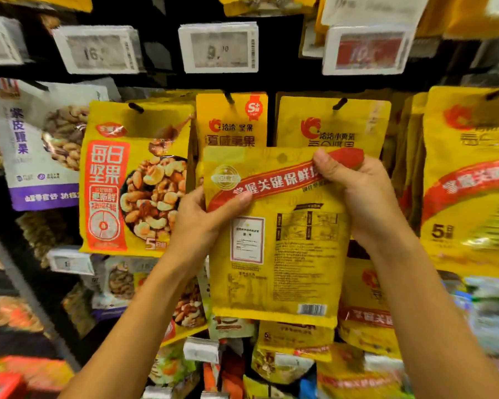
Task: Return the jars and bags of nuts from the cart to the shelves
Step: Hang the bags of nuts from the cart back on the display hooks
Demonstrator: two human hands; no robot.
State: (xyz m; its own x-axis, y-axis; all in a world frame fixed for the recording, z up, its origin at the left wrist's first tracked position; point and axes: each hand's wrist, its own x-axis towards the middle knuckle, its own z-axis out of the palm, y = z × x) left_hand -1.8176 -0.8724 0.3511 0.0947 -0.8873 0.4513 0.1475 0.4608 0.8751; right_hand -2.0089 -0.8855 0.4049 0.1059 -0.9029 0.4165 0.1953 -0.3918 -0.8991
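I hold a yellow bag of nuts up in front of the hanging display, its back side with a red banner, printed text and a barcode facing me. My left hand pinches its upper left edge, thumb on the front. My right hand grips its upper right corner. The bag sits just below two yellow bags hanging on pegs, one behind its top left and another behind its top right. A hanging hole shows near the held bag's top edge.
A yellow mixed-nut bag hangs to the left, a white and purple bag further left, and more yellow bags on the right. Price tags line the rail above. Lower rows of bags hang underneath.
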